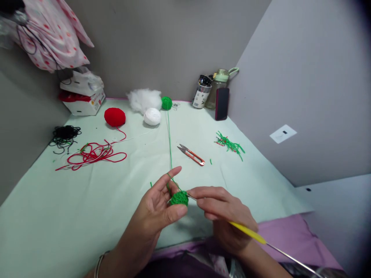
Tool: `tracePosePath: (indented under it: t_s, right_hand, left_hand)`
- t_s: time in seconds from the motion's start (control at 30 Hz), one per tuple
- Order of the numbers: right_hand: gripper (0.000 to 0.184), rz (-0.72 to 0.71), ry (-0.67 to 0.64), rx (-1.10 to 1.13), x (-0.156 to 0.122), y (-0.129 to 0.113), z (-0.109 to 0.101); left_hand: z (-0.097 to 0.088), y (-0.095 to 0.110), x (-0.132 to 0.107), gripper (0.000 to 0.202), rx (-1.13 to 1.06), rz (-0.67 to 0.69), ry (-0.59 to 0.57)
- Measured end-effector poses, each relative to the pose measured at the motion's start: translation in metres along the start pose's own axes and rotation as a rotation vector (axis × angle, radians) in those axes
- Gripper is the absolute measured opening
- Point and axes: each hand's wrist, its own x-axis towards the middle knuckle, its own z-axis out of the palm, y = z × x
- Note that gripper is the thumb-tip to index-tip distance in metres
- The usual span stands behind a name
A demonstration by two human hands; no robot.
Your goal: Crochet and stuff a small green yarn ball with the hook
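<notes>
My left hand (162, 204) pinches a small round piece of green crochet (179, 198) between thumb and fingers. A strand of green yarn (169, 143) runs over its raised index finger and back to a green yarn ball (166, 103) by the wall. My right hand (226, 212) grips a crochet hook with a yellow handle (248, 232). The hook's thin metal tip meets the right edge of the green piece, and its long shaft points down to the lower right. Beyond my hands lie orange thread snips (191, 155), blades pointing up and left.
Left: a red yarn ball (115, 117), tangled red yarn (92, 155), black yarn (66, 135) and a box (84, 103). At the back: white stuffing (144, 99) and a white yarn ball (152, 116). Right: green scraps (230, 144), a phone (222, 104), a bottle (212, 94) and a pen cup (201, 95).
</notes>
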Motion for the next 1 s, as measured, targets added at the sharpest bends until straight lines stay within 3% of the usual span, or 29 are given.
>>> tracePosePath:
  t_s: [0.23,0.47,0.6,0.8,1.0]
  right_hand:
    - [0.022,0.08,-0.037,0.083,0.02,-0.014,-0.009]
    - [0.018,0.427,0.007,0.408,0.027,-0.006,-0.013]
    - [0.018,0.556,0.037,0.532,0.028,0.0,-0.011]
    - [0.019,0.617,0.045,0.606,0.033,0.0,-0.01]
    - [0.028,0.709,0.05,0.625,0.035,-0.001,-0.006]
  left_hand:
    - [0.001,0.008,0.0,0.065,0.051,0.029,0.054]
    - [-0.009,0.01,0.0,0.054,0.139,-0.06,-0.007]
    - [-0.013,0.008,0.002,0.048,0.133,-0.091,-0.019]
    - [-0.01,0.009,0.005,0.039,0.075,-0.139,-0.136]
    - [-0.011,0.001,0.008,0.043,0.052,-0.127,-0.161]
